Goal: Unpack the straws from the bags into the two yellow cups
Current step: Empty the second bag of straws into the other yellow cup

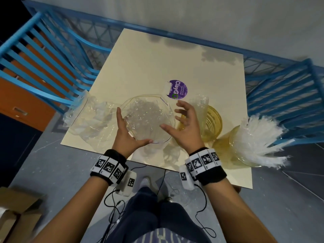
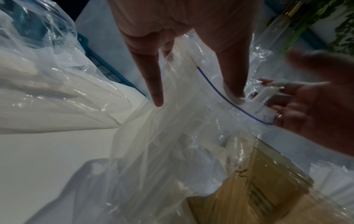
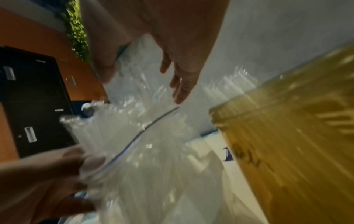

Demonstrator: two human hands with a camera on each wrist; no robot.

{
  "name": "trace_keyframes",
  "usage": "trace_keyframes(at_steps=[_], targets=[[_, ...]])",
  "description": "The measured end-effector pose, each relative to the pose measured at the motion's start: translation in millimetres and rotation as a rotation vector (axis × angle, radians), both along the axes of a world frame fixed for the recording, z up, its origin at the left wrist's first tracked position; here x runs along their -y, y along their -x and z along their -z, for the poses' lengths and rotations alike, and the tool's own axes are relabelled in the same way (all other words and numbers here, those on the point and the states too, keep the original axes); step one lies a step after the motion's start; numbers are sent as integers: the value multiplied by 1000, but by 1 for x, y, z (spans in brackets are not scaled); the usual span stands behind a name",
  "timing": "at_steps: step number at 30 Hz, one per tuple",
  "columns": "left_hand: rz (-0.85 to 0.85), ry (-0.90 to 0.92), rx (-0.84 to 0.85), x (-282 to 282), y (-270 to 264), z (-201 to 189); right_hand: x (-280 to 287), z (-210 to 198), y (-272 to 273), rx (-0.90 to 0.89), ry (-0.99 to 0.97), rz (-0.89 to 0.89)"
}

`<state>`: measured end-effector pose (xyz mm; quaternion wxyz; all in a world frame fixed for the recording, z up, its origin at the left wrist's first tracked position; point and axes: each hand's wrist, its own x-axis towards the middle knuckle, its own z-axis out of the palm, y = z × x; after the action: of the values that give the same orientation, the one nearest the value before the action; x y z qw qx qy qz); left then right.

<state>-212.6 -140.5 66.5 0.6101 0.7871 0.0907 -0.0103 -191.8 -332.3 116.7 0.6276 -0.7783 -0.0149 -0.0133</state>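
A clear zip bag (image 1: 149, 113) (image 2: 172, 136) (image 3: 134, 151) of clear straws stands mouth-up near the table's front edge. My left hand (image 1: 135, 125) (image 2: 197, 100) holds its left side between thumb and fingers. My right hand (image 1: 172, 116) (image 3: 143, 91) hovers at the bag's right rim, fingers spread, holding nothing. Just right of it stands a yellow cup (image 1: 213, 120) (image 3: 287, 136) (image 2: 258, 189) with some straws showing in it. The second yellow cup (image 1: 222, 148) at the front right is packed with white straws (image 1: 259, 137). Another clear bag (image 1: 87, 120) (image 2: 47, 91) lies to the left.
A purple round sticker (image 1: 178, 89) lies on the cream table (image 1: 157, 58) behind the bag. Blue slatted chairs stand at the left (image 1: 43, 67) and right (image 1: 280, 95). A cardboard box (image 1: 14, 216) sits on the floor at the lower left.
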Motion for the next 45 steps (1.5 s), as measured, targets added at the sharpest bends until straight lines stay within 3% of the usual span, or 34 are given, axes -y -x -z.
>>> trace_keyframes(at_steps=[8,13,17,26,32,37,42,45], targets=[[51,-27,-39,1,3,6,-29,37,-10,-266,240,-181],[33,-45,-36,-2,2,6,-36,40,-20,-271,227,0],[62,-71,-12,0,1,3,-37,37,-21,-234,322,-58],[83,-78,-17,0,2,0,-43,29,-20,-236,158,88],[32,-63,-36,-4,-3,-3,-22,-25,-20,-209,-163,223],[47,-62,-43,-4,-6,-3,5,-87,-22,-33,-404,353],[49,-86,-29,-5,-5,-3,45,-135,-16,250,-442,481],[50,-80,-33,-4,-5,-4,63,-132,-13,285,-372,592]])
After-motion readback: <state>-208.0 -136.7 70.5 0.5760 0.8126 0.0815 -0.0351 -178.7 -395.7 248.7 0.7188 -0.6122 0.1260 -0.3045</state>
